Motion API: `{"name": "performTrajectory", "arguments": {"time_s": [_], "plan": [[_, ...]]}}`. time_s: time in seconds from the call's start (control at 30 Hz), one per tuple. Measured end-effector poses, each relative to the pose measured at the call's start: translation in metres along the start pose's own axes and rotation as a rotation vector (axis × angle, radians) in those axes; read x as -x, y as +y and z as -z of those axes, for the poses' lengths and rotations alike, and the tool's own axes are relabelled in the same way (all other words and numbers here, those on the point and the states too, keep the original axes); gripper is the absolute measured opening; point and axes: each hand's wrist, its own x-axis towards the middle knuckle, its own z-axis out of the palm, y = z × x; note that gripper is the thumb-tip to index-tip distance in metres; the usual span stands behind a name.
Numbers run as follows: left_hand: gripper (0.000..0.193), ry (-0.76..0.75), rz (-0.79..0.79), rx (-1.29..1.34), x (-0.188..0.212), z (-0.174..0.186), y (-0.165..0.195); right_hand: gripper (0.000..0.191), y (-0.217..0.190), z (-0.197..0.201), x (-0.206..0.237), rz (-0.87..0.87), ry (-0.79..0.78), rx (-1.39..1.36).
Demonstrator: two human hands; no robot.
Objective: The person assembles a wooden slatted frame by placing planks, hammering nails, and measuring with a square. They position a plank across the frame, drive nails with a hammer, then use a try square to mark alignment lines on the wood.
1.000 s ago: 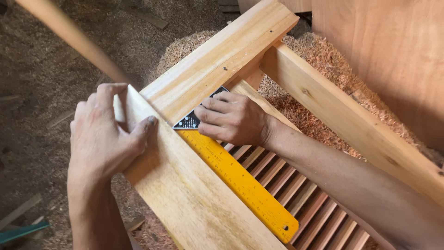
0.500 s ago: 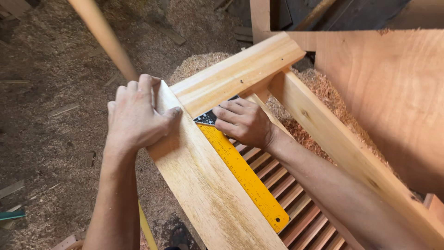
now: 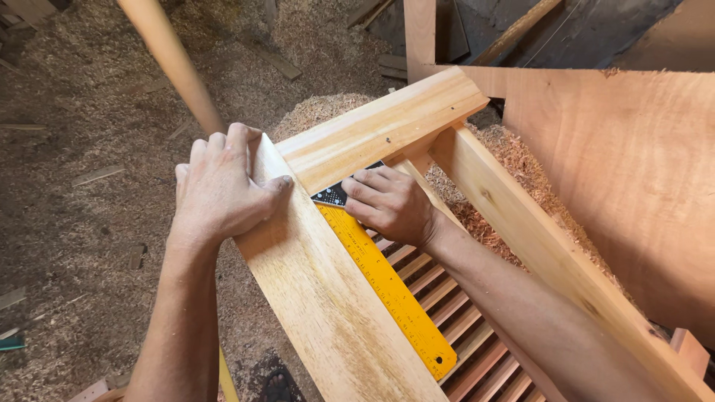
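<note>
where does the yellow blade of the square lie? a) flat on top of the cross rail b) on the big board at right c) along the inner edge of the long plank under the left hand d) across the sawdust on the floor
c: the yellow blade runs along the inner edge of the long plank that the left hand grips, while the right hand presses the square's black head into the corner.

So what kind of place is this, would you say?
Most likely a woodworking shop. Sawdust and shavings cover the floor, the left hand steadies a bare wooden frame, and the right hand presses a yellow square into its corner.
</note>
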Motion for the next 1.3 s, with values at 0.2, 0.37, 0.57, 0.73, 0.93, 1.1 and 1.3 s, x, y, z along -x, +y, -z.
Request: {"name": "performTrajectory", "arguments": {"time_s": [0.2,0.37,0.57,0.73,0.93,1.1,1.3], "plan": [[0.073,-0.018,0.015,-0.003,0.000,0.003,0.004,0.013,-0.001,-0.001,0.000,-0.005,-0.006,0.016],[0.071,-0.034,0.017,-0.017,-0.002,0.005,0.002,0.015,0.003,-0.003,-0.005,0.018,0.017,0.004],[0.068,-0.019,-0.026,-0.064,0.000,-0.005,-0.003,0.014,0.002,-0.001,0.002,0.035,0.017,0.010],[0.068,-0.060,-0.022,-0.039,-0.003,-0.012,-0.008,0.010,-0.001,-0.003,0.009,0.017,0.019,0.035],[0.073,-0.051,-0.032,-0.071,-0.005,-0.021,-0.017,0.010,0.000,-0.006,0.014,0.010,0.024,0.029],[0.077,0.072,-0.131,-0.159,-0.002,-0.030,-0.020,0.009,-0.001,-0.008,0.017,0.016,0.053,0.046],[0.075,-0.016,-0.034,-0.120,-0.004,-0.023,-0.016,0.008,-0.001,-0.006,0.013,0.010,0.062,0.031]]}}
